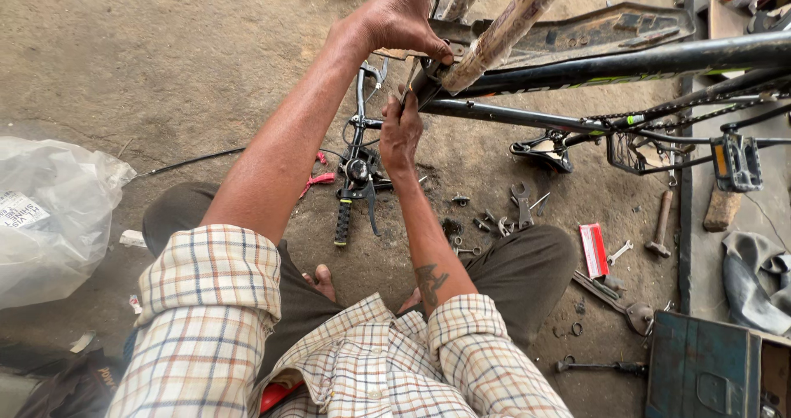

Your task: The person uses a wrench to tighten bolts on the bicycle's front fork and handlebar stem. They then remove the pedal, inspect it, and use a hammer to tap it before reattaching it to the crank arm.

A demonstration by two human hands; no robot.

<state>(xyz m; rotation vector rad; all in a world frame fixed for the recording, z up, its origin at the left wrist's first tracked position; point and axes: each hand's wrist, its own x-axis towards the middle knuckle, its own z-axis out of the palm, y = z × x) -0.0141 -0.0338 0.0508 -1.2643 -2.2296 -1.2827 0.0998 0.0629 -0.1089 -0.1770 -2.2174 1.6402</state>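
Now the left hand [401, 18] grips the bike frame [577, 65] at its tube joint while the right hand [400, 131] pinches something small beneath, apparently fitting it, needing steady alignment.

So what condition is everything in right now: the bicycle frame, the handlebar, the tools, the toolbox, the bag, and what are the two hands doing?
Left hand: gripping the frame joint from above.
Right hand: fingers pressed at the same joint, from below.
Black metal bicycle frame: lying sideways, raised off the ground.
Black handlebar with grip: detached, on the ground.
Wooden-handled hammer: lying flat, unused.
Blue-green metal toolbox: lid shut.
Clear plastic bag: crumpled, on the ground.
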